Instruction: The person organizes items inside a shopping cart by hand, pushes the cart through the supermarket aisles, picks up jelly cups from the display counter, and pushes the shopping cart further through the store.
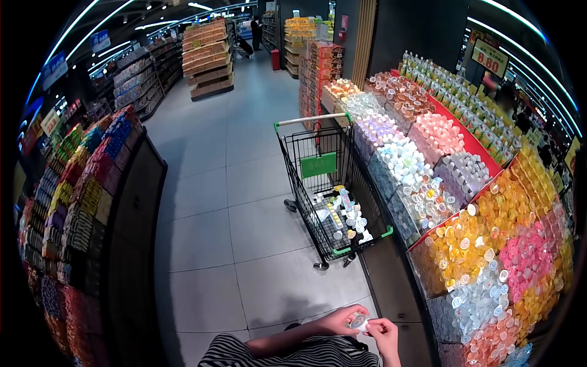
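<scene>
Close in front of my body, a small clear jelly cup (359, 322) with a pale, whitish part sits in my left hand (340, 319), fingers curled around its side. My right hand (384, 336) pinches at the cup's near right edge with thumb and fingertips. A black wire shopping cart (309, 199) with green trim stands ahead, against the display. Inside it lie several small packs and jelly cups (350, 211). To my right, the display bins hold loose jelly cups: yellow ones (458, 248), clear ones (479, 298) and pink ones (524, 260).
A shelf of colorful packaged goods (92, 202) runs along the left. Grey tiled floor (202, 244) stretches between it and the cart. Farther off stand a tiered wooden rack (208, 55), stacked boxes (324, 64) and a person in dark clothes (256, 33). A price sign (489, 56) hangs at right.
</scene>
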Available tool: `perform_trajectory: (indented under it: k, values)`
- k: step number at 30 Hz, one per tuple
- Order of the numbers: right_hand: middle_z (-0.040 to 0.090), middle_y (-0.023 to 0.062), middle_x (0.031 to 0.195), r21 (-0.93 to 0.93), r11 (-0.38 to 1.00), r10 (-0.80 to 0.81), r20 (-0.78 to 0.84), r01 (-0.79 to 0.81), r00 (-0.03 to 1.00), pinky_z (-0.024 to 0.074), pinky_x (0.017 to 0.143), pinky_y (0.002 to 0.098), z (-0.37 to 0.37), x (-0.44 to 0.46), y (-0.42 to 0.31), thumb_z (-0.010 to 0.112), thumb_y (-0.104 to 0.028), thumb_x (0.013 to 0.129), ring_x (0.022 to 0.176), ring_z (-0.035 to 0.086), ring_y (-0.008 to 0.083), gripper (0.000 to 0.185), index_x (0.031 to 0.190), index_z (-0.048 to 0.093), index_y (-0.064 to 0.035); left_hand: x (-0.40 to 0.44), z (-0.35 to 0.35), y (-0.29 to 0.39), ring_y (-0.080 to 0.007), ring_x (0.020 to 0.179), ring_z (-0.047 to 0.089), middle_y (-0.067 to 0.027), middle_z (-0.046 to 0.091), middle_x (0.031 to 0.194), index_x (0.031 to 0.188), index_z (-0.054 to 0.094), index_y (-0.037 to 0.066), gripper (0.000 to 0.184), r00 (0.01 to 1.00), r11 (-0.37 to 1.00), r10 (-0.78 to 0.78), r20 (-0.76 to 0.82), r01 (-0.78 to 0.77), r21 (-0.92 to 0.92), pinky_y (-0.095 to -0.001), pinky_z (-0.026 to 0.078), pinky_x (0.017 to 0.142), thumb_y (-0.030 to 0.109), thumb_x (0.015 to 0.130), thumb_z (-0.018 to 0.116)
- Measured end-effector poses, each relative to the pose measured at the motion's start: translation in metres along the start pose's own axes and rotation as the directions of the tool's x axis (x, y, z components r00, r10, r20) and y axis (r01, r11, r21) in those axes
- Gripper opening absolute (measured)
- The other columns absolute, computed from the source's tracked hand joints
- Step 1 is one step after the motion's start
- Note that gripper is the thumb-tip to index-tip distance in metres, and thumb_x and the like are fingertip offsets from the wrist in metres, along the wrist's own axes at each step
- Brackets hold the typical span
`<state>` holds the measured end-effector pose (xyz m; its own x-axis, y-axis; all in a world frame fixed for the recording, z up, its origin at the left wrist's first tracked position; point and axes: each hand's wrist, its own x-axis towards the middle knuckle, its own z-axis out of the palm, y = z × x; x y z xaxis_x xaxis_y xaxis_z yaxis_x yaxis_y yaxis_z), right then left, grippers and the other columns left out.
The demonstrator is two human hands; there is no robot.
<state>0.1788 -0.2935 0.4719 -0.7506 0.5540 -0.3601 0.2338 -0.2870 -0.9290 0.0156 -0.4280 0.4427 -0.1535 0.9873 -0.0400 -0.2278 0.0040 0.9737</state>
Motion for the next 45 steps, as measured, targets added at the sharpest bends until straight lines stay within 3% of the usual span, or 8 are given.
perform_trajectory:
  k: [5,12,24,27,30,33,39,45]
  values:
    - [0.071,0.0132,0.091,-0.051,0.992,-0.108,0.13,0.115,0.986,0.059,0.073,0.0278,0.001,0.008,-0.018,0.069,0.008,0.084,0.078,0.069,0.017,0.014,0.097,0.068,0.0091,-0.007,0.005,0.011,-0.0131,0.104,0.06,-0.0066,0.056,0.113,0.122,0.048,0.005,0.042,0.998,0.997,0.006,-0.067,-0.011,-0.075,-0.0303,0.052,0.086,0.003,0.085,0.068]
    - [0.068,0.0112,0.09,-0.157,0.976,-0.13,0.135,0.151,0.982,0.0584,0.071,0.0274,-0.007,0.011,-0.013,0.069,0.006,0.084,0.074,0.068,0.0148,0.01,0.093,0.066,0.0083,-0.003,0.017,0.006,-0.011,0.103,0.06,-0.0029,0.06,0.109,0.119,0.052,0.007,0.034,0.985,0.999,0.027,-0.171,-0.023,0.027,-0.0325,0.05,0.089,0.008,0.089,0.069]
    - [0.066,0.0078,0.093,-0.203,0.951,-0.259,-0.119,0.232,0.958,0.0568,0.058,0.0241,0.011,-0.017,0.0,0.069,0.002,0.086,0.068,0.063,0.0093,0.006,0.088,0.064,0.003,0.011,0.029,-0.008,-0.0197,0.089,0.06,-0.0085,0.062,0.093,0.097,0.06,0.003,0.02,0.962,0.965,0.161,-0.219,-0.107,0.238,-0.0319,0.047,0.08,0.011,0.081,0.068]
    - [0.066,0.0062,0.09,-0.241,0.946,-0.268,-0.205,0.217,0.941,0.0544,0.055,0.0227,0.014,-0.022,0.002,0.07,0.001,0.085,0.067,0.061,0.0073,0.007,0.088,0.063,0.0016,0.015,0.029,-0.015,-0.0158,0.099,0.06,-0.0052,0.063,0.103,0.104,0.061,0.005,0.022,0.98,0.959,0.109,-0.168,-0.06,0.276,-0.0338,0.049,0.084,0.007,0.083,0.068]
    - [0.065,0.0045,0.087,-0.255,0.947,-0.258,-0.232,0.197,0.938,0.052,0.054,0.0213,0.013,-0.023,0.002,0.069,0.002,0.086,0.067,0.06,0.0063,0.007,0.09,0.064,0.0009,0.017,0.038,-0.008,-0.0145,0.08,0.057,-0.0058,0.06,0.088,0.097,0.059,0.004,0.018,0.958,0.971,0.156,-0.241,-0.104,0.216,-0.029,0.046,0.072,0.007,0.08,0.065]
    - [0.065,0.0035,0.085,-0.182,0.953,-0.273,-0.16,0.243,0.949,0.0488,0.054,0.0197,0.007,-0.021,-0.002,0.071,0.003,0.084,0.066,0.058,0.0053,0.009,0.09,0.064,0.0016,0.019,0.039,-0.028,-0.0099,0.076,0.052,-0.0028,0.057,0.086,0.097,0.059,0.005,0.017,0.974,0.999,0.034,-0.223,-0.027,0.032,-0.0263,0.044,0.067,0.005,0.081,0.064]
    - [0.06,0.0022,0.082,-0.329,0.914,-0.283,-0.091,0.239,0.955,0.0436,0.055,0.0176,-0.002,-0.025,-0.016,0.073,0.004,0.08,0.067,0.058,0.0044,0.007,0.084,0.068,0.0028,0.019,0.048,-0.019,-0.0045,0.068,0.046,0.0007,0.052,0.08,0.097,0.058,0.004,0.016,0.969,0.993,0.114,-0.22,-0.106,0.05,-0.0234,0.037,0.06,0.003,0.082,0.062]
    - [0.059,0.0032,0.08,-0.413,0.863,-0.362,-0.108,0.29,0.926,0.0414,0.055,0.0174,0.008,-0.03,-0.032,0.072,0.005,0.078,0.065,0.055,0.0048,0.005,0.08,0.068,0.003,0.019,0.045,-0.023,-0.0033,0.067,0.041,0.0024,0.049,0.079,0.096,0.056,0.004,0.015,0.988,0.995,0.009,-0.153,-0.024,-0.098,-0.0227,0.033,0.056,0.001,0.082,0.061]
